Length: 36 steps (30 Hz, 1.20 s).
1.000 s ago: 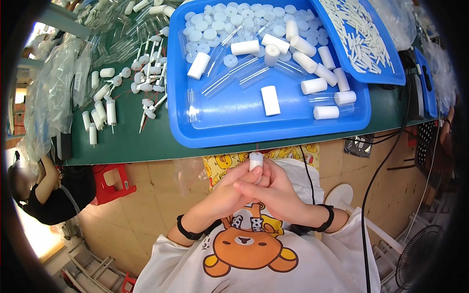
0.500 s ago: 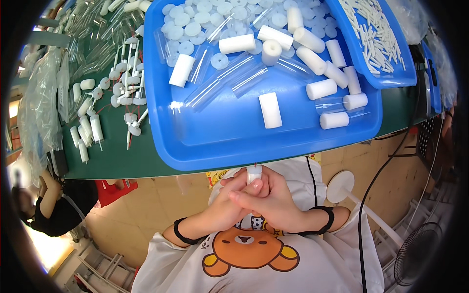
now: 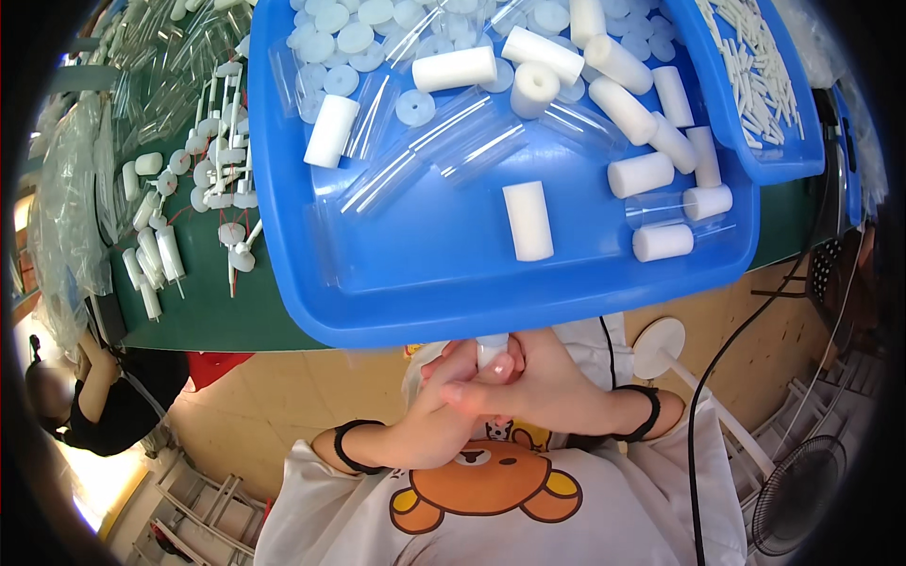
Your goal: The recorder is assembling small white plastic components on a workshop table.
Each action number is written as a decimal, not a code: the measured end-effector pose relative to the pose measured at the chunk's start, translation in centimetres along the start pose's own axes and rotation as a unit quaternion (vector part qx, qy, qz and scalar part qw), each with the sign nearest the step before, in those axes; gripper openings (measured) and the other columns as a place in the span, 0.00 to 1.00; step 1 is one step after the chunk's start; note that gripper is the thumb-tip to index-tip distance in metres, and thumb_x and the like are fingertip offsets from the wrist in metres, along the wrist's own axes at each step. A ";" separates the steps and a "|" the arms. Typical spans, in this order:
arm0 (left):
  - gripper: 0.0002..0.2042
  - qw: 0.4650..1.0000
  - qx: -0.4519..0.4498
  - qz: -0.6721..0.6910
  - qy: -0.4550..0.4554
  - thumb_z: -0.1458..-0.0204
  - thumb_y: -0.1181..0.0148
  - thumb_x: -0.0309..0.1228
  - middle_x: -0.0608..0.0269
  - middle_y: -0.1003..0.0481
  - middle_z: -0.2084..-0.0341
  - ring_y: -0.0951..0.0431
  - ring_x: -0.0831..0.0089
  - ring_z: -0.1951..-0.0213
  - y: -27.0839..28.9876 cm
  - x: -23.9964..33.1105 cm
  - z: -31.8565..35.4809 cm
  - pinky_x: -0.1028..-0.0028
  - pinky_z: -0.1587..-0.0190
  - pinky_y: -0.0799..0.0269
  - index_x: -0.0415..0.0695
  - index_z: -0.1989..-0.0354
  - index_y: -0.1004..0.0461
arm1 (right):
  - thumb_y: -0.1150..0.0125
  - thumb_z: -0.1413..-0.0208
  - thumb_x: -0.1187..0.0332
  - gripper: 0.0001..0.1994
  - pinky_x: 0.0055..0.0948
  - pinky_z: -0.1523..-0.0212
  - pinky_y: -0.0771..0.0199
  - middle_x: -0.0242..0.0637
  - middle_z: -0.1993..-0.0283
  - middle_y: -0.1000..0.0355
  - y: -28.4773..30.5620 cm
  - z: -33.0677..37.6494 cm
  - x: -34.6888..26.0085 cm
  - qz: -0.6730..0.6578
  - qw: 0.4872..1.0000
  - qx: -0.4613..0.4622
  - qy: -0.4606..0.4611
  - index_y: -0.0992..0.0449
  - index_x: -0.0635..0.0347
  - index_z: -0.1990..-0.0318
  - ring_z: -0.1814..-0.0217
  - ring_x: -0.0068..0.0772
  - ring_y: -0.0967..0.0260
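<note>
Just below the near edge of the blue tray (image 3: pixel 415 325), my left hand (image 3: pixel 439 406) and my right hand (image 3: pixel 533 382) are clasped together. Both have their fingers wrapped round a small white cylinder (image 3: pixel 491 351), whose upper end pokes out between them; its lower part is hidden by the fingers. Inside the tray lie several white foam cylinders (image 3: pixel 527 222), clear plastic tubes (image 3: pixel 481 151) and a heap of translucent round discs (image 3: pixel 356 38). One foam cylinder lies alone near the middle of the tray.
A smaller blue tray (image 3: pixel 810 162) of thin white sticks (image 3: pixel 750 85) overlaps the right side. On the green table (image 3: pixel 203 316) at left lie assembled white pieces (image 3: pixel 168 253) with red wires. A black cable (image 3: pixel 696 424) hangs at right, near a fan (image 3: pixel 800 495). Another person (image 3: pixel 113 406) sits at left.
The view has shifted slightly, so the tray appears lower and larger. My hands still clasp the white cylinder, which has tucked closer under the tray's edge; the red wire at its top no longer shows.
</note>
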<state>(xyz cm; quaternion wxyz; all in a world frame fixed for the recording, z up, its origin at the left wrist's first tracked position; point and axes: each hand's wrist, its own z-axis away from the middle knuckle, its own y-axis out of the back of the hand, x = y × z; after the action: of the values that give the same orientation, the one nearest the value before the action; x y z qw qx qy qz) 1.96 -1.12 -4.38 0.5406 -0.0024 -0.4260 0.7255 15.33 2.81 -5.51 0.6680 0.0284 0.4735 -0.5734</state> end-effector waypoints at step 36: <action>0.12 0.963 0.063 0.116 -0.235 0.40 0.58 0.37 0.66 0.36 0.63 0.32 0.74 0.59 -2.0 -5.1 -2.5 0.73 0.57 0.34 0.42 0.55 0.40 | 0.41 0.52 0.75 0.14 0.16 0.75 0.29 0.41 0.62 0.28 1.6 -0.4 0.8 0.033 0.999 0.014 -0.007 0.33 0.64 0.57 0.63 0.26 0.27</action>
<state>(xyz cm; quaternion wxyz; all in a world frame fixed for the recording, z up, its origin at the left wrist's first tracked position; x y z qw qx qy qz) 6.83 -3.47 -7.03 0.3362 0.1528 -0.4915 0.7887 16.24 3.01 -7.06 0.6893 0.0489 0.4597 -0.5579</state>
